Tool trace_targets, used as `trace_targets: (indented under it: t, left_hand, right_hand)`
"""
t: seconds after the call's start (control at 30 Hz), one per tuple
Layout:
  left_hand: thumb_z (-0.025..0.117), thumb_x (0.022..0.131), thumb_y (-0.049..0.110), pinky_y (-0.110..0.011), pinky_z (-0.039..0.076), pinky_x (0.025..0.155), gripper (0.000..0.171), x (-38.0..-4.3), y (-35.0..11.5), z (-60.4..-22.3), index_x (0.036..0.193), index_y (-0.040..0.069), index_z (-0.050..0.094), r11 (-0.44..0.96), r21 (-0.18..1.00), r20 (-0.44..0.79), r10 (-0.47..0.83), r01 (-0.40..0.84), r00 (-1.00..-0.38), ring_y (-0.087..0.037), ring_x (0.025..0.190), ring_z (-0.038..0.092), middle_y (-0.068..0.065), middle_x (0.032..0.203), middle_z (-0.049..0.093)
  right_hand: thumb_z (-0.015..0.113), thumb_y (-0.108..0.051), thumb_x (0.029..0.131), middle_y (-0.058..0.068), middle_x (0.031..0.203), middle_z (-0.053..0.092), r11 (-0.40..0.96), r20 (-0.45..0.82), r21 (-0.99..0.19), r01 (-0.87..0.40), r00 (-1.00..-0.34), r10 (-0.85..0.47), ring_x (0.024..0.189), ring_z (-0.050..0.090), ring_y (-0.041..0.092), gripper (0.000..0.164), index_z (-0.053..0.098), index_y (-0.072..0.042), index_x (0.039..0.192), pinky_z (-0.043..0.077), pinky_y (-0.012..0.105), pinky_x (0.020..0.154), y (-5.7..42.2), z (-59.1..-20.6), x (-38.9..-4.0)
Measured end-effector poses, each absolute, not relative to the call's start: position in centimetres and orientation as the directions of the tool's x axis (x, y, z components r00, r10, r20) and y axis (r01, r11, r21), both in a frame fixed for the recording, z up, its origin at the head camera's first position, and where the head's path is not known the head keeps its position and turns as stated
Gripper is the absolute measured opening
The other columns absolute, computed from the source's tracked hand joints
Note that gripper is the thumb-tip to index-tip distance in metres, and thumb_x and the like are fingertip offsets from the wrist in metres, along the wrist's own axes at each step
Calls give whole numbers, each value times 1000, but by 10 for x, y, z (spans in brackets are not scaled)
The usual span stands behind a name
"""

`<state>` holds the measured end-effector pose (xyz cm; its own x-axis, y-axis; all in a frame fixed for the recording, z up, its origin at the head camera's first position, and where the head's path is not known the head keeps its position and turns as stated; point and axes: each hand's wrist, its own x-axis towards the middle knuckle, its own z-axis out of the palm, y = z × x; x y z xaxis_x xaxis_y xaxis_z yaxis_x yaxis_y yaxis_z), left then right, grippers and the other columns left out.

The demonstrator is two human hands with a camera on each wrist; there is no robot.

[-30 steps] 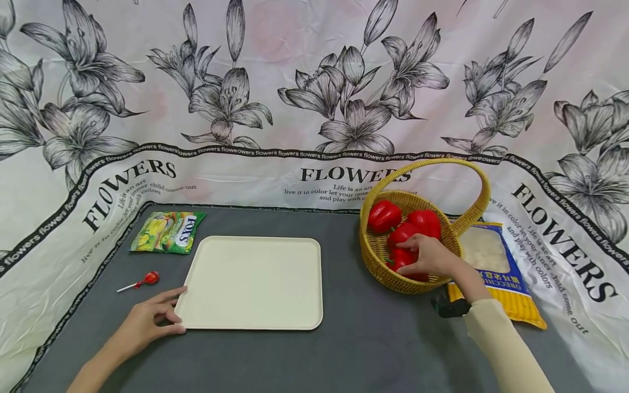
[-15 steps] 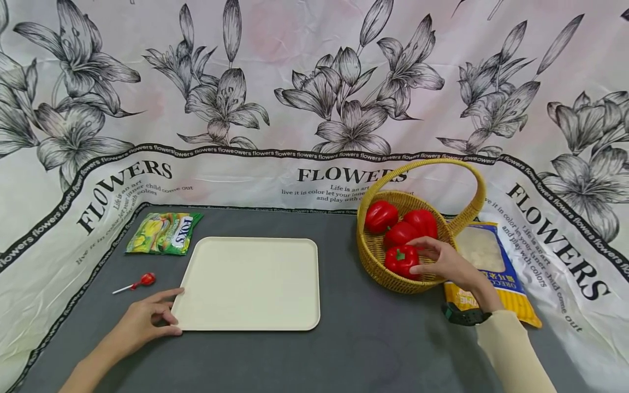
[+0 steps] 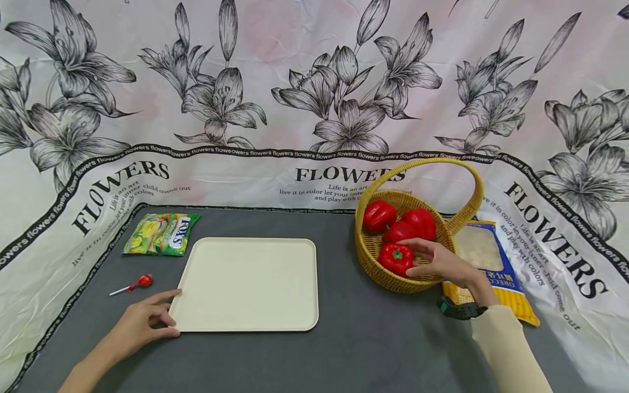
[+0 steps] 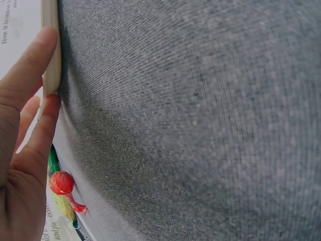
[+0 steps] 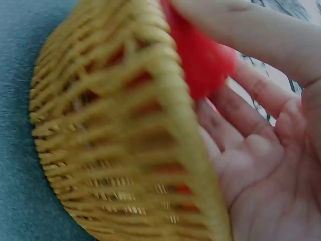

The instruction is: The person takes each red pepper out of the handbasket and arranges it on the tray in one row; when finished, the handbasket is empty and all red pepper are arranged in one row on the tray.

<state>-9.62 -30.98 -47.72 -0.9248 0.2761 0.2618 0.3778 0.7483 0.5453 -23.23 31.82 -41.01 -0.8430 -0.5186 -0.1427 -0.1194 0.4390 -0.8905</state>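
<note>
My left hand (image 3: pixel 137 323) holds the near left corner of a cream tray (image 3: pixel 245 284) lying flat on the table. In the left wrist view, the thumb lies on the tray rim (image 4: pixel 51 70) and another finger touches its corner. At the right, my right hand (image 3: pixel 439 265) reaches into a yellow wicker basket (image 3: pixel 380 277) and grips a red bell pepper (image 3: pixel 395 258), stem facing up toward me. Several more red bell peppers (image 3: pixel 379 216) lie behind it. The right wrist view shows the gripped pepper between thumb and fingers, partly hidden by the basket's rim.
A green Fox's candy bag (image 3: pixel 161 234) lies behind the tray at the left, with a red lollipop (image 3: pixel 144 280) nearer. The basket's tall handle (image 3: pixel 472 204) arches over the peppers. A blue and yellow pasta bag (image 3: pixel 508 281) lies right of the basket. Flower-printed cloth hangs behind.
My right hand has drawn back a little, and the gripped pepper has turned so its green stem shows, shifting slightly left. My left hand stays at the tray. The whole view has drifted slightly.
</note>
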Motion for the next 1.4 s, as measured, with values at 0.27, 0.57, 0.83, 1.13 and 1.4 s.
trace_targets:
  t: [0.27, 0.57, 0.83, 1.13, 1.4]
  left_hand:
    - [90, 57, 22, -2, 43, 72, 31, -96, -310, -479, 65, 33, 63, 737, 546, 286, 283, 398, -916, 1, 96, 60, -14, 118, 62]
    - [89, 61, 27, -13, 51, 71, 25, -94, -311, -475, 68, 32, 66, 754, 574, 203, 248, 321, -947, -5, 97, 62, -14, 122, 61]
    - [88, 64, 29, -20, 54, 73, 21, -96, -311, -471, 68, 32, 67, 782, 561, 120, 247, 271, -962, -19, 96, 66, -12, 123, 61]
    - [87, 65, 28, -13, 50, 75, 21, -96, -309, -470, 68, 33, 66, 767, 567, 156, 259, 302, -953, -9, 98, 63, -12, 122, 61]
    - [87, 64, 25, -16, 52, 74, 24, -94, -311, -471, 68, 34, 66, 784, 546, 158, 249, 295, -955, -6, 97, 61, -11, 123, 62]
  right_hand:
    - [74, -21, 86, 22, 137, 48, 520, -87, -836, -176, -893, -441, 127, 42, 43, 65, 42, -6, 141, 46, 45, 97, 296, -410, -232]
    - [75, -24, 85, 22, 132, 55, 511, -77, -848, -138, -923, -377, 123, 49, 40, 63, 49, -6, 140, 50, 21, 82, 295, -413, -234]
    - [72, -18, 87, 29, 135, 49, 488, -70, -864, -125, -930, -361, 123, 47, 45, 61, 46, -2, 140, 51, 21, 82, 299, -408, -229]
    - [71, -13, 87, 31, 133, 49, 376, -87, -926, -43, -943, -321, 110, 57, 16, 64, 40, 0, 142, 53, 26, 83, 300, -399, -225]
    - [70, -17, 89, 30, 140, 42, 373, -102, -928, -14, -952, -290, 118, 51, 22, 64, 40, -5, 144, 52, 25, 84, 295, -377, -218]
